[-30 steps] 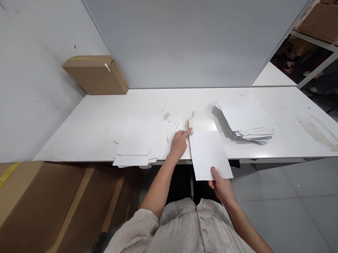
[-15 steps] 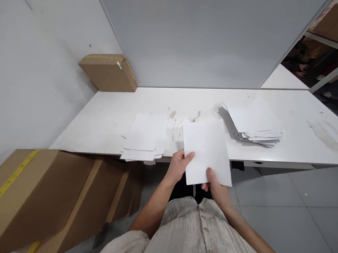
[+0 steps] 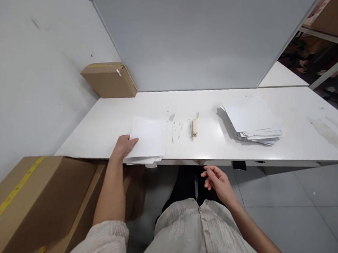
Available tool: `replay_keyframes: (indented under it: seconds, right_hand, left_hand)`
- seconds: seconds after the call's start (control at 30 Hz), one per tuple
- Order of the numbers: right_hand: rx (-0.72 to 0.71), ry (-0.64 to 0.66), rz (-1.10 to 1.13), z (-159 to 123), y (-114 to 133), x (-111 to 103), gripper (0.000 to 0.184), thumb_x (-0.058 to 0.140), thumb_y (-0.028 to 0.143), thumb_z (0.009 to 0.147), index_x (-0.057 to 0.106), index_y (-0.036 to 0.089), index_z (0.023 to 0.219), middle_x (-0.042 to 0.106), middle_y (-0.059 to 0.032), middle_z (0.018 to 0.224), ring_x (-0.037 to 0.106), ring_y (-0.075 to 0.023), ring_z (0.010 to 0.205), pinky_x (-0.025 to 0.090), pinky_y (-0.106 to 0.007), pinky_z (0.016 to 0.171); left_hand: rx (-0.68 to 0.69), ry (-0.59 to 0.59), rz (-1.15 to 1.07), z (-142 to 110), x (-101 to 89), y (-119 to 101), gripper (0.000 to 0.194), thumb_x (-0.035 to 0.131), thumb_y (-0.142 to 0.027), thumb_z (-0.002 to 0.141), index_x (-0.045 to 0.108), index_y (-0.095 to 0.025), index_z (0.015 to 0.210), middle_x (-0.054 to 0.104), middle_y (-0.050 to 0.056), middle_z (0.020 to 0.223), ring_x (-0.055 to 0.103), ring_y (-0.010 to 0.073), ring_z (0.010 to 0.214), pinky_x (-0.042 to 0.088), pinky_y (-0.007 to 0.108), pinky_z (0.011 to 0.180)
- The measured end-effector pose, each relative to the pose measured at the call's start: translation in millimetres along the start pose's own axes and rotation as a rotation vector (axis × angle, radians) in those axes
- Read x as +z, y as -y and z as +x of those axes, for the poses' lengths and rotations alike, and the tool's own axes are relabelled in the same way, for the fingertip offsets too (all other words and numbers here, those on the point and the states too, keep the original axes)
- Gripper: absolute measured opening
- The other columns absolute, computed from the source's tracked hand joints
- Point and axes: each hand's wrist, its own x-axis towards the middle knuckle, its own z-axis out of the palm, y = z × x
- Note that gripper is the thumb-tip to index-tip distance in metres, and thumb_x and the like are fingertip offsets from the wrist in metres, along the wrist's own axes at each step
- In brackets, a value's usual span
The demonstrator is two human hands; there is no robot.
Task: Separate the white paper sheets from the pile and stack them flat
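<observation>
On the left part of the desk lies a pile of white paper sheets (image 3: 148,138). My left hand (image 3: 124,146) grips the top paper at its left edge, thumb on the upper face and the other fingers mostly hidden. My right hand (image 3: 218,181) hovers before my body, below the desk's front edge; its fingers are loosely bent and apart, with nothing in them. A small beige stapler (image 3: 195,128) lies at the middle of the desk. To the right of it is a taller, uneven stack of white paper (image 3: 251,116).
The white desk (image 3: 297,124) meets a grey panel (image 3: 193,35) at the back. A cardboard box (image 3: 109,82) stands in the back left corner. Larger cartons (image 3: 43,198) crowd the left side below desk height. Shelving (image 3: 322,36) shows at far right.
The paper that both hands held in front of me has gone left onto the left pile with my left hand. My right hand has let go of it. The stapler is now uncovered.
</observation>
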Motion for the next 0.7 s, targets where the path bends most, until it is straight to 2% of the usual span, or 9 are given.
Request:
replay_keyframes:
  seconds: [0.1,0.17,0.23,0.3,0.37,0.43,0.5,0.6,0.7]
  right_hand:
    - [-0.019,-0.023,-0.094,0.7,7.2,-14.2,0.036,0.063,0.049,0.075,0.060,0.018,0.093,0.065,-0.0018,0.074,0.051,-0.0077,0.042,0.036,-0.019,0.037]
    - [-0.065,-0.024,-0.217,3.4,18.9,-26.2,0.036,0.059,0.050,0.078,0.060,0.018,0.094,0.065,-0.0021,0.073,0.049,-0.0078,0.040,0.033,-0.020,0.036]
    - [-0.169,-0.072,-0.392,9.2,36.8,-40.9,0.033,0.055,0.048,0.082,0.060,0.018,0.094,0.065,-0.0025,0.072,0.048,-0.0084,0.041,0.036,-0.022,0.039]
    - [-0.342,-0.216,-0.619,19.5,59.5,-57.2,0.029,0.053,0.045,0.085,0.062,0.019,0.092,0.064,-0.0030,0.072,0.051,-0.0106,0.047,0.042,-0.025,0.047]
    - [-0.570,-0.412,-0.873,35.1,83.3,-72.8,0.026,0.051,0.042,0.086,0.063,0.018,0.091,0.065,-0.0054,0.074,0.057,-0.0156,0.060,0.047,-0.029,0.059]
    - [-0.775,-0.553,-1.127,55.4,104.2,-85.0,0.028,0.050,0.039,0.087,0.063,0.017,0.098,0.066,-0.0112,0.089,0.060,-0.0228,0.084,0.048,-0.036,0.073]
    - [-0.866,-0.605,-1.364,77.3,118.9,-92.2,0.035,0.052,0.039,0.087,0.057,0.015,0.112,0.059,-0.0181,0.114,0.051,-0.0302,0.110,0.044,-0.044,0.085]
    - [-0.760,-0.603,-1.642,104.4,128.6,-95.6,0.049,0.058,0.037,0.083,0.049,0.011,0.123,0.046,-0.0242,0.132,0.038,-0.0378,0.122,0.038,-0.051,0.089]
    - [-0.621,-0.538,-1.754,117.7,129.2,-98.1,0.032,0.052,0.032,0.087,0.057,0.013,0.111,0.057,-0.0208,0.118,0.048,-0.0340,0.108,0.041,-0.043,0.081]
  left_hand:
    - [0.066,-0.060,0.322,5.4,5.4,1.2,0.038,0.065,-0.034,0.066,0.063,-0.010,0.096,0.066,0.016,0.093,0.061,0.0322,0.089,0.047,0.037,0.072]
    - [0.092,-0.159,0.433,-2.1,11.2,-3.4,0.060,0.063,-0.036,0.070,0.051,-0.008,0.121,0.059,0.023,0.111,0.054,0.0389,0.104,0.044,0.047,0.082]
    - [0.134,-0.319,0.497,-16.9,20.8,-10.9,0.071,0.061,-0.037,0.074,0.038,-0.009,0.134,0.050,0.027,0.123,0.045,0.0444,0.113,0.038,0.058,0.085]
    - [0.306,-0.469,0.456,-36.4,36.7,-20.2,0.063,0.054,-0.035,0.080,0.038,-0.013,0.136,0.046,0.025,0.128,0.039,0.0432,0.118,0.035,0.059,0.089]
    - [0.488,-0.557,0.362,-58.2,60.4,-30.6,0.051,0.049,-0.035,0.084,0.047,-0.015,0.130,0.048,0.020,0.126,0.038,0.0385,0.118,0.033,0.055,0.093]
    - [0.698,-0.510,0.275,-80.2,90.1,-41.6,0.041,0.048,-0.032,0.085,0.055,-0.015,0.121,0.053,0.016,0.119,0.043,0.0320,0.115,0.033,0.049,0.097]
    - [0.850,-0.419,0.188,-100.1,121.6,-52.1,0.033,0.049,-0.027,0.085,0.059,-0.018,0.115,0.057,0.013,0.113,0.047,0.0279,0.111,0.035,0.045,0.098]
    - [0.945,-0.323,0.070,-120.8,160.5,-64.2,0.030,0.048,-0.021,0.086,0.060,-0.021,0.114,0.059,0.011,0.111,0.050,0.0248,0.110,0.037,0.042,0.099]
    - [0.946,-0.290,-0.021,-128.7,181.1,-70.3,0.030,0.048,-0.018,0.086,0.060,-0.021,0.114,0.060,0.011,0.108,0.052,0.0236,0.107,0.040,0.041,0.096]
